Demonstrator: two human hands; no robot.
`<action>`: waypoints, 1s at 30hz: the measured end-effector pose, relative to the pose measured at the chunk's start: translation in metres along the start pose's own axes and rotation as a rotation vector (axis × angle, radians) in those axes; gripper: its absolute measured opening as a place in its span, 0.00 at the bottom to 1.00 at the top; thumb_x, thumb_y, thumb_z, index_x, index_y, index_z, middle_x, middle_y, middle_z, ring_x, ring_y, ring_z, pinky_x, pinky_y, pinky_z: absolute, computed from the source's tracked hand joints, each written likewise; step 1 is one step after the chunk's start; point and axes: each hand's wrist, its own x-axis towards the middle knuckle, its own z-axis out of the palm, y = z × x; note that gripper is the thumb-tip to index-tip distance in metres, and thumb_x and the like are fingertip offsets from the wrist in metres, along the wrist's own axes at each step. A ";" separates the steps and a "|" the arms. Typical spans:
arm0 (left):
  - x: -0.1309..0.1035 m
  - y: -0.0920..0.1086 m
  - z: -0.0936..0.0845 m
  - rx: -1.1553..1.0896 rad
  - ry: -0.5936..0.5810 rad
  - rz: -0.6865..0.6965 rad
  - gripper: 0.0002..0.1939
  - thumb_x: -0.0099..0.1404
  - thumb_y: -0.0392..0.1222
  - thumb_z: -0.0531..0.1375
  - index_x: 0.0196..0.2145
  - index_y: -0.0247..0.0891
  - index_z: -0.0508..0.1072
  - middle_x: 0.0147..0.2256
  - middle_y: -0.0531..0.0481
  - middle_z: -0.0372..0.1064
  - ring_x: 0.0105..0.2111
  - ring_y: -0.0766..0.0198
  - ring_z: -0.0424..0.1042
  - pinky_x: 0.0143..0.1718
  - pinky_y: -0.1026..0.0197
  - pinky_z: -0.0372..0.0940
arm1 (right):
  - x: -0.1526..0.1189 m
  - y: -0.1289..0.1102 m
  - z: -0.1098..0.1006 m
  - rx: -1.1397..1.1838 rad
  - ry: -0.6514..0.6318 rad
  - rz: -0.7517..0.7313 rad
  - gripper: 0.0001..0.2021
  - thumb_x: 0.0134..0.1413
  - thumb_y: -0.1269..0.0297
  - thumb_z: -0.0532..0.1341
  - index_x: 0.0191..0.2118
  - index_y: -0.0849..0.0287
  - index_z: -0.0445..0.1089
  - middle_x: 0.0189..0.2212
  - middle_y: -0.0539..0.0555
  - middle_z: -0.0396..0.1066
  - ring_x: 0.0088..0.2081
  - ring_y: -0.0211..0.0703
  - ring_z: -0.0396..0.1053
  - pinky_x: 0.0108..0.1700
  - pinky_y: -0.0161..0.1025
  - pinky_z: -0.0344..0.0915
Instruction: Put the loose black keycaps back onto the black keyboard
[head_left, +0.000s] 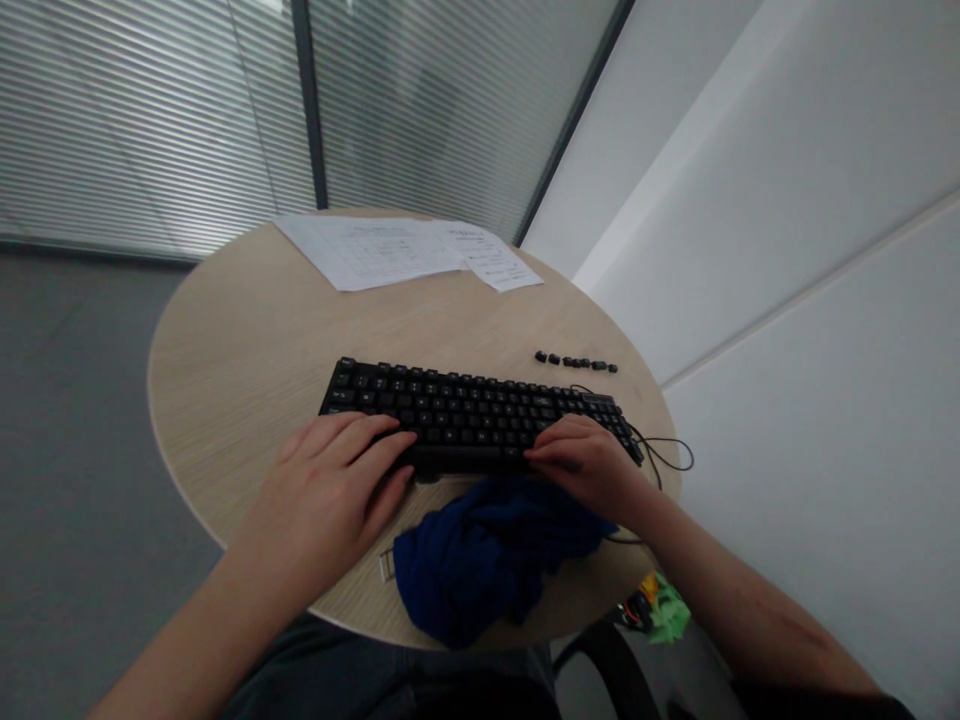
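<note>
A black keyboard lies on the round wooden table. My left hand rests over its lower left part, fingers spread across the keys and front edge. On the lower right part is my right hand, its fingers bent and close together at the front edge; whether anything small is between them is hidden. A crumpled blue cloth lies just in front of the keyboard, between my forearms. Several small black keycaps sit in a row behind the keyboard's right side.
Printed papers lie at the table's far edge. A black cable loops at the right. A small pale object is beside the cloth. A white wall stands close on the right, and colourful items are below the table.
</note>
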 end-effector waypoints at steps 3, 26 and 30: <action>0.000 -0.001 0.000 0.000 0.002 0.017 0.16 0.72 0.45 0.56 0.49 0.36 0.78 0.49 0.39 0.76 0.48 0.44 0.73 0.49 0.39 0.69 | 0.004 0.008 -0.022 -0.021 0.155 0.094 0.07 0.64 0.63 0.63 0.39 0.55 0.80 0.37 0.52 0.78 0.40 0.38 0.75 0.44 0.38 0.70; -0.001 -0.003 0.002 -0.001 0.057 0.036 0.15 0.72 0.45 0.56 0.48 0.37 0.78 0.48 0.41 0.76 0.46 0.47 0.74 0.48 0.42 0.69 | 0.104 0.143 -0.012 -0.265 -0.299 0.574 0.10 0.56 0.66 0.67 0.44 0.54 0.82 0.42 0.51 0.79 0.41 0.41 0.74 0.46 0.36 0.67; -0.003 -0.004 0.003 -0.018 0.027 0.014 0.16 0.71 0.46 0.57 0.49 0.37 0.78 0.49 0.40 0.76 0.48 0.45 0.73 0.49 0.41 0.69 | 0.086 0.112 -0.025 -0.195 -0.143 0.527 0.09 0.57 0.63 0.67 0.43 0.55 0.82 0.39 0.52 0.79 0.40 0.41 0.73 0.46 0.36 0.67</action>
